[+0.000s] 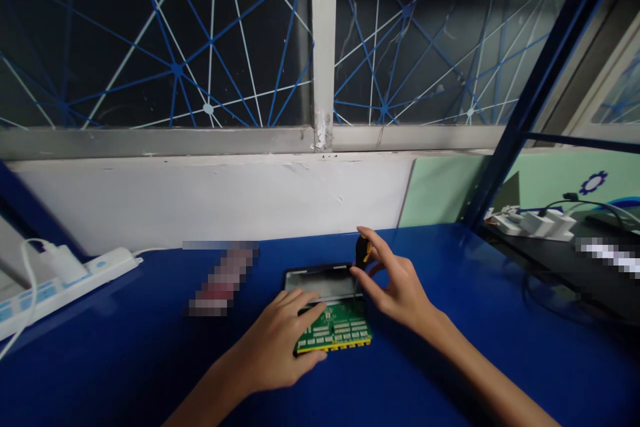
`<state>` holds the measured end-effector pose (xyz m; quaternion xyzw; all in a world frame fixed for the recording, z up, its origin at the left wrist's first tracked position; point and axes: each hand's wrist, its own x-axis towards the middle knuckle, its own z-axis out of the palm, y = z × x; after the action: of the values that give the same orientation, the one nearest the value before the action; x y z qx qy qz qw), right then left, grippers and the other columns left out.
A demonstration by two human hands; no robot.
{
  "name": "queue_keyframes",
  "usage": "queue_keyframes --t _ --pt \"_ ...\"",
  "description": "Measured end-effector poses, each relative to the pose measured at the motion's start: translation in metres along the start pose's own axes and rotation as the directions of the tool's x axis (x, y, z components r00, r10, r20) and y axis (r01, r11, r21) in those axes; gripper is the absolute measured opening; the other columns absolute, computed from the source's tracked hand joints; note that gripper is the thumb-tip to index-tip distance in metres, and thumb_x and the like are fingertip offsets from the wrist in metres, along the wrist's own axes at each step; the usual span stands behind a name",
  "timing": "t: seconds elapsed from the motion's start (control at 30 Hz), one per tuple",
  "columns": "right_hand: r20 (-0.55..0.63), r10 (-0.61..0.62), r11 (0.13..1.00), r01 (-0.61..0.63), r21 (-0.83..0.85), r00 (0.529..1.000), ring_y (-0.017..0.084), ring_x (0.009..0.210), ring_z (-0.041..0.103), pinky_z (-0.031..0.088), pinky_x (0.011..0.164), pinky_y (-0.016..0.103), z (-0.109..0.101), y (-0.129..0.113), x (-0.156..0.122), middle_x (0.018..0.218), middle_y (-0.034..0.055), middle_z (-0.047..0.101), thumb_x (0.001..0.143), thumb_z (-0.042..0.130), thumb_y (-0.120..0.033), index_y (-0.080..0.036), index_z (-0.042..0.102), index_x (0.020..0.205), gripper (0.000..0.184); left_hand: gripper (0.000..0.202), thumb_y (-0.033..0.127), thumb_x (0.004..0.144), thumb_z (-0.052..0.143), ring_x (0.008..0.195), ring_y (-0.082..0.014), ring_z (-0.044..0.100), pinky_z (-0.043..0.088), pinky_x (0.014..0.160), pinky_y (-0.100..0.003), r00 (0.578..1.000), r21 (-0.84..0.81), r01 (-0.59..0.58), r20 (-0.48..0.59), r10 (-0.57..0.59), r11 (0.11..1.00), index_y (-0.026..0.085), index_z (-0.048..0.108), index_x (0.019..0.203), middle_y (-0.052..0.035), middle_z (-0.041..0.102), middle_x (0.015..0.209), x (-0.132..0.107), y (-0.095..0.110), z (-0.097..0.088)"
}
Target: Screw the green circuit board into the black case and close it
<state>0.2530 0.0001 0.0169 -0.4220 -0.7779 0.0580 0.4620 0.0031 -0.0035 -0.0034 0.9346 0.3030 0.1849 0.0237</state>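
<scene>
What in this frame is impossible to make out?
Head view only.
Black-and-yellow tool handle: its tip, hidden by the right hand.
Green circuit board: left part under the left hand.
Pixelated pink patch on the blue table: blurred out.
White power strip: cut by left edge.

No legible text. Markings on green circuit board point(334, 330) under left grip point(280, 347) too small. Blue gear emblem point(593, 181) on wall point(545, 177), far right of right grip point(395, 283).

place: likely an electronics workshop | centre: green circuit board point(334, 330) on blue tabletop point(450, 347) | lower left: white power strip point(65, 277) | right edge: plugged adapters point(537, 222), cables point(575, 202), blue rack post point(540, 80) | top: patterned window point(150, 47)
</scene>
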Motion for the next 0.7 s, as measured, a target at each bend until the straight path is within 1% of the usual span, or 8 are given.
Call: queue_keyframes --t 0.1,0.2,0.27,0.37,0.43,0.5,0.63,0.7 --pt "-0.03 -0.039 0.998 0.038 -0.058 0.999 0.017 0.067 0.06 0.05 0.066 0.033 0.0015 -0.0007 -0.0009 0.088 0.0043 0.063 0.09 0.056 -0.031 -0.023 0.029 0.146 0.063 0.055 0.033 0.074 0.069 0.11 -0.0337 0.057 0.046 0.093 -0.055 1.0 -0.008 -0.005 -0.008 0.005 1.0 0.023 0.056 0.126 -0.0109 0.06 0.123 0.0004 0.0007 0.0002" --pt "-0.001 -0.033 0.999 0.033 -0.034 0.999 0.017 0.067 0.059 0.05 0.066 0.034 0.0035 -0.002 -0.0019 0.094 0.0058 0.063 0.091 0.052 -0.027 -0.022 0.021 0.149 0.066 0.056 0.033 0.073 0.069 0.109 -0.0349 0.058 0.046 0.093 -0.056 1.0 -0.001 0.0 -0.006 0.0 1.0 0.021 0.057 0.126 -0.0124 0.06 0.124 0.0007 0.001 0.0004" --pt "0.03 -0.011 1.0 0.011 0.003 0.999 0.016 0.064 0.058 0.05 0.065 0.034 0.0045 -0.0027 -0.0021 0.094 0.0052 0.064 0.093 0.047 -0.024 -0.023 0.016 0.151 0.066 0.056 0.032 0.073 0.07 0.109 -0.035 0.058 0.046 0.093 -0.056 1.0 0.004 -0.002 0.0 0.002 1.0 0.021 0.057 0.126 -0.0126 0.06 0.124 0.0007 0.0008 0.0007" --pt "0.02 -0.018 1.0 0.019 -0.011 1.0 0.016 0.064 0.059 0.05 0.064 0.033 0.0053 -0.0029 -0.002 0.088 0.0031 0.063 0.093 0.049 -0.026 -0.024 0.02 0.15 0.064 0.056 0.032 0.073 0.07 0.109 -0.0347 0.058 0.047 0.092 -0.056 1.0 0.004 -0.014 -0.009 0.014 1.0 0.022 0.057 0.126 -0.0123 0.06 0.123 0.0005 0.0004 0.0012" --pt "-0.01 -0.046 0.998 0.045 -0.052 0.999 0.017 0.068 0.059 0.05 0.066 0.033 0.0054 -0.0028 -0.0022 0.088 0.0031 0.062 0.092 0.054 -0.029 -0.026 0.023 0.148 0.064 0.055 0.033 0.074 0.069 0.109 -0.0345 0.058 0.047 0.092 -0.056 1.0 0.004 -0.015 -0.015 0.015 1.0 0.022 0.057 0.126 -0.0121 0.061 0.122 0.0004 0.0003 0.0016" --pt "-0.029 -0.053 0.996 0.051 -0.069 0.998 0.017 0.07 0.06 0.051 0.067 0.034 0.0057 -0.0027 -0.0026 0.092 0.004 0.063 0.091 0.056 -0.029 -0.026 0.022 0.149 0.067 0.055 0.033 0.073 0.069 0.109 -0.0347 0.058 0.047 0.092 -0.056 1.0 0.005 -0.011 -0.01 0.011 1.0 0.022 0.057 0.126 -0.0121 0.061 0.122 0.0004 0.0001 0.0023" --pt "0.005 -0.018 1.0 0.018 0.018 1.0 0.017 0.069 0.06 0.052 0.068 0.034 0.0067 -0.0028 -0.0029 0.097 0.0054 0.064 0.093 0.048 -0.023 -0.024 0.014 0.152 0.068 0.057 0.033 0.074 0.07 0.111 -0.0358 0.056 0.046 0.093 -0.057 1.0 0.007 -0.003 0.007 0.003 1.0 0.021 0.056 0.128 -0.0127 0.059 0.126 0.0004 -0.0004 0.003" --pt "0.003 -0.019 1.0 0.019 0.019 1.0 0.016 0.069 0.06 0.052 0.068 0.034 0.0071 -0.0031 -0.0026 0.098 0.0062 0.064 0.094 0.048 -0.024 -0.025 0.017 0.151 0.066 0.057 0.033 0.074 0.07 0.112 -0.0357 0.056 0.046 0.094 -0.057 1.0 0.013 -0.003 0.016 0.002 1.0 0.021 0.056 0.128 -0.0131 0.059 0.126 0.0003 -0.0001 0.0024"
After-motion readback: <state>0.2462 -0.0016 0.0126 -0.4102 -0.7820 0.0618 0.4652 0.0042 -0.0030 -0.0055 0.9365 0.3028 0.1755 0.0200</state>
